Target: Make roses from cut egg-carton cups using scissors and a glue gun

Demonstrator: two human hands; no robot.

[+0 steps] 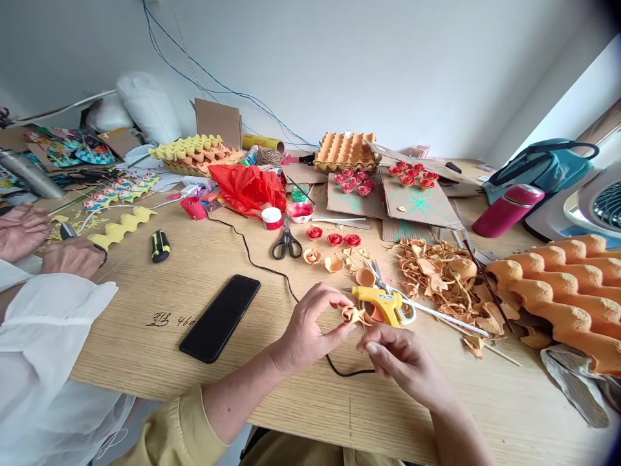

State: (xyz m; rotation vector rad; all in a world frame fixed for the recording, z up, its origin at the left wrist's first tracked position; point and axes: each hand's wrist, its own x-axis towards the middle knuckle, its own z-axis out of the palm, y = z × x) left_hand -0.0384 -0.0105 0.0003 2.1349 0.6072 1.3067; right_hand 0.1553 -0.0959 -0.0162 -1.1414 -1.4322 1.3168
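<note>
My left hand (315, 323) pinches a small orange egg-carton flower (350, 314) between thumb and fingers. Close beside it on the right, my right hand (395, 359) has its thumb and fingertips pressed together; whatever they may hold is hidden. Just behind the flower lies a yellow hot glue gun (381, 303) on the table. Past it are an orange carton cup (365, 277) and grey scissors (383, 282). Two unpainted carton flowers, one of them a rose (312, 256), sit beyond my left hand, with several red-painted roses (335, 239) behind them.
Carton scraps (436, 278) and a big orange egg tray (567, 285) fill the right side. A black phone (220, 318) and black scissors (286, 243) lie to the left. A black cable (257, 264) crosses the table. Another person's hands (72, 255) work at far left.
</note>
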